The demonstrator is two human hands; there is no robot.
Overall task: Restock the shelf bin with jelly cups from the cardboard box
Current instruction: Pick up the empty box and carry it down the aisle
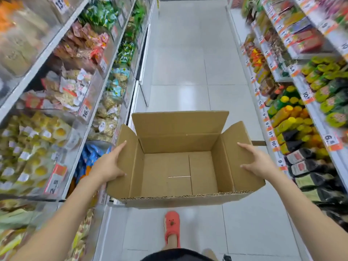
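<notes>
I hold a brown cardboard box (178, 166) in the air at waist height, in the middle of a shop aisle. Its flaps stand open and its inside is bare, with no cups in it. My left hand (107, 164) grips the left side flap, with index finger and thumb lying on the flap's inner face. On the opposite flap, my right hand (259, 161) grips the same way. To my left, a clear shelf bin (37, 144) holds several small yellow and white cups, blurred.
Shelves of packaged snacks (79, 85) line the left side. Shelves of bottles and jars (293, 117) line the right. The white tiled aisle floor (188, 53) runs ahead. My foot in an orange slipper (172, 227) is below the box.
</notes>
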